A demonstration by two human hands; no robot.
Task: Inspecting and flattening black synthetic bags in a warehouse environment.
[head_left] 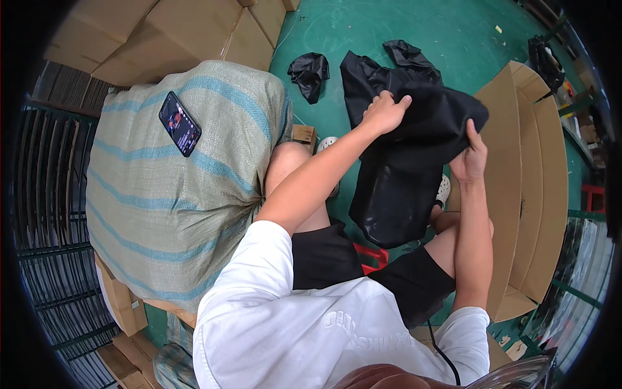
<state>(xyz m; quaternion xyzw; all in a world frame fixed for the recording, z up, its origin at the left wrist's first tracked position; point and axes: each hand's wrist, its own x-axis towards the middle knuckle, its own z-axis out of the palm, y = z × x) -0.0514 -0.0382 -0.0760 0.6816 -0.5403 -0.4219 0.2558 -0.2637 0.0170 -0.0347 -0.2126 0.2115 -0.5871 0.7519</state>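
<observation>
A large piece of glossy black material [414, 136], folded and soft like a cover or bag, is held up in front of my knees. Its kind is not clear. My left hand [385, 115] is closed on its upper left part, fingers curled and thumb out to the right. My right hand [472, 157] grips its right edge from below, with some fingers hidden behind it. Below the held part hangs or lies a smooth, rounded black section [392, 204]. Two crumpled black pieces lie on the floor beyond, a small one [309, 74] and a larger one [413, 59].
On my left stands a bulky woven sack [227, 123] with blue stripes; a phone [181, 124] with a lit screen lies on it. An open cardboard box [505, 194] stands close on my right. Cartons [175, 39] are stacked behind the sack, on the green floor [363, 26].
</observation>
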